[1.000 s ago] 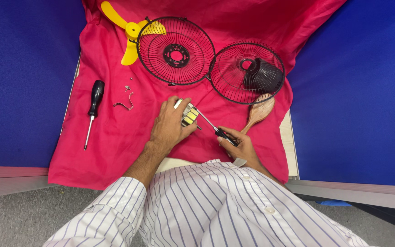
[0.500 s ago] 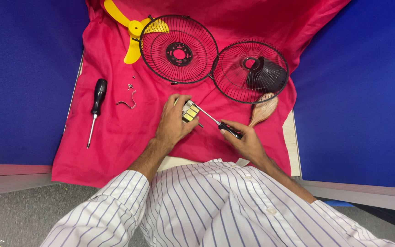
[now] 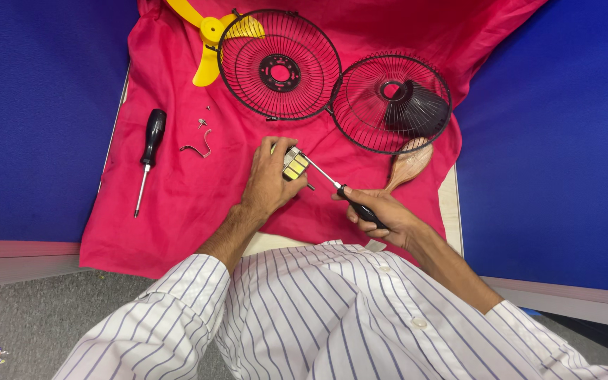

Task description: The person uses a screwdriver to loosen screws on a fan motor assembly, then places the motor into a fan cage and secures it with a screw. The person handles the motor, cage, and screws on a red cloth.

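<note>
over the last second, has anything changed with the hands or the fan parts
Hardly. The left hand keeps hold of the small yellow part, and the right hand keeps the screwdriver tip against it. The spare screwdriver, grilles and yellow blade lie unchanged.

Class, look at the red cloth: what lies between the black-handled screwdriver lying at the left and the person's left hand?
In the head view, a bent metal clip and a small screw lie between the screwdriver and the left hand.
</note>
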